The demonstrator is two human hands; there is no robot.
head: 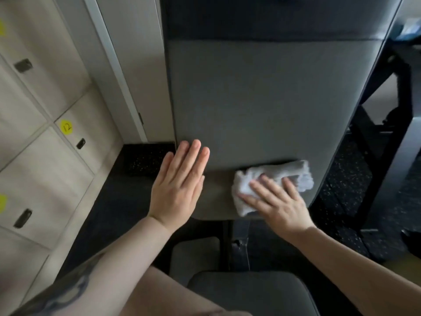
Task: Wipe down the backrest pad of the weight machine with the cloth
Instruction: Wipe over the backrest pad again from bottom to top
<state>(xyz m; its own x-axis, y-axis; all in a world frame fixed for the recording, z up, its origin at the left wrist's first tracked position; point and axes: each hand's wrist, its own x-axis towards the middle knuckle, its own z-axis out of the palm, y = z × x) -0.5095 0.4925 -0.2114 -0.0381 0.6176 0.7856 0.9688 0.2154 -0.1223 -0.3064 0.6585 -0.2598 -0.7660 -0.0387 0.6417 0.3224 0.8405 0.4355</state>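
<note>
cloth (pixel 273 181) on backrest pad (pixel 262 99), lockers (pixel 45 110) left

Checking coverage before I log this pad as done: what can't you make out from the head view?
- Backrest pad: top cut off by the frame's upper edge.
- Pad under the cloth and right hand: covered by them.
- Pad's lower left corner: behind the left hand.
- Whether the pad is wet or clean: the dim, soft picture doesn't show it.
</note>
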